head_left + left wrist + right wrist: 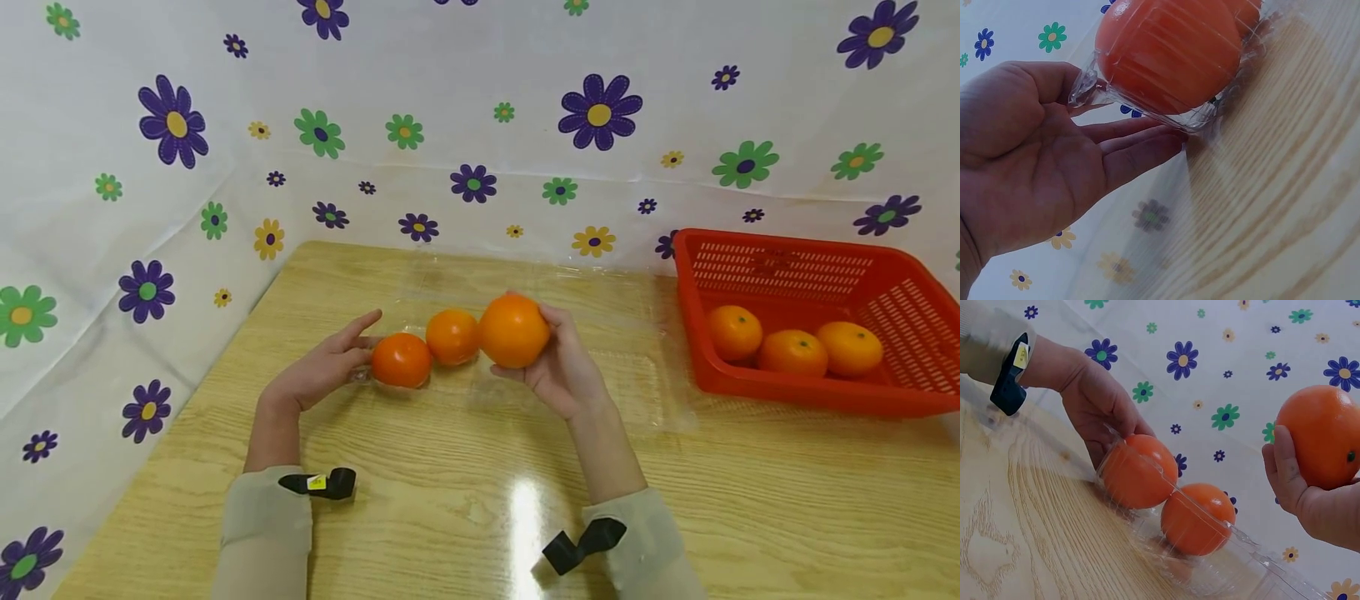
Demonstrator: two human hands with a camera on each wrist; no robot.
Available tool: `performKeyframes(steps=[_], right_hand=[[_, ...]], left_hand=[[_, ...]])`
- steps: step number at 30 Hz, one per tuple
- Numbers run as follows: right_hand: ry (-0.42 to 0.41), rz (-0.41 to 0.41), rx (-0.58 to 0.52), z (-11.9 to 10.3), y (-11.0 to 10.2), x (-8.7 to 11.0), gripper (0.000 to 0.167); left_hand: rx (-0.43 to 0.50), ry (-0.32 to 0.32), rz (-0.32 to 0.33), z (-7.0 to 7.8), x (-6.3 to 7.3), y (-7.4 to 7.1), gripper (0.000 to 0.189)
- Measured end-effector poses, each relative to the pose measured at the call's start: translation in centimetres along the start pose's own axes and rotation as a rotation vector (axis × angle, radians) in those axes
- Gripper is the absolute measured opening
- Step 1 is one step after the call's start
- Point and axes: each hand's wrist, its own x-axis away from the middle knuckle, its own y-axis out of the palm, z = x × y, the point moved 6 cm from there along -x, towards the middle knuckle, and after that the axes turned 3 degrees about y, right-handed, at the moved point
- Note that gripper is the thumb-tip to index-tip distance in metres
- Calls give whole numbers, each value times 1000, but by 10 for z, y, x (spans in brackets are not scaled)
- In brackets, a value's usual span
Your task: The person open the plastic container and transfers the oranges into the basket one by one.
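Observation:
My right hand (562, 375) grips an orange (513, 331) and holds it up over the clear plastic container (626, 387). In the right wrist view, the green stem end (1351, 455) of this orange shows. Two more oranges sit side by side at the container's left end, the outer orange (401, 361) nearest my left hand and the inner orange (453, 337) beside it. My left hand (318, 371) is at that end. In the left wrist view, its fingers (1138, 156) stretch out straight along the underside of the plastic, the palm facing the camera.
A red slotted basket (817, 395) stands at the right of the wooden table (420, 500), with three oranges (793, 353) inside. Behind and to the left hangs a white flowered cloth (510, 83). The container reaches rightward close to the basket.

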Motion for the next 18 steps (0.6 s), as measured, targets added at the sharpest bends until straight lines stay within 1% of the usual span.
performKeyframes(steps=[4, 8, 13, 15, 18], right_hand=[[-6, -15, -100, -1, -1, 1, 40], [9, -5, -189, -2, -5, 1, 42], [74, 53, -203, 0, -10, 0, 43], [94, 28, -211, 1, -8, 0, 46], [85, -47, -242, -2, -5, 2, 53]], left_hand=[[-9, 2, -2, 2, 0, 0, 63], [-15, 1, -1, 3, 0, 0, 63], [-19, -5, 0, 3, 0, 1, 63], [-15, -6, 2, 2, 1, 0, 63], [-21, -7, -2, 3, 1, 0, 63]])
